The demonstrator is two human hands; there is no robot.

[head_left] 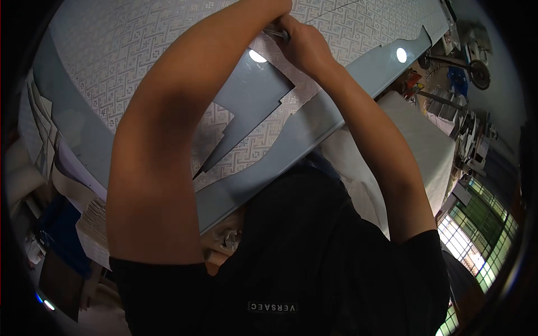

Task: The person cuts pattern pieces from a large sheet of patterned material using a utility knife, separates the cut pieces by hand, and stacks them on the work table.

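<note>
The right hand [305, 45] curls around a small pale object [276, 33] beside the patterned sheet [140, 67], which lies on a grey tabletop [316, 120]; the left hand's [281, 5] grip cannot be told.

One view, worn at head height, facing steeply down and forward through a wide, dark-rimmed lens. The shirt [314, 252] fills the near foreground, behind the hands. Right hand [306, 47] sits near the top edge; left hand [282, 5] is cropped there. Patterned sheet [157, 50] shows either side of them.
</note>
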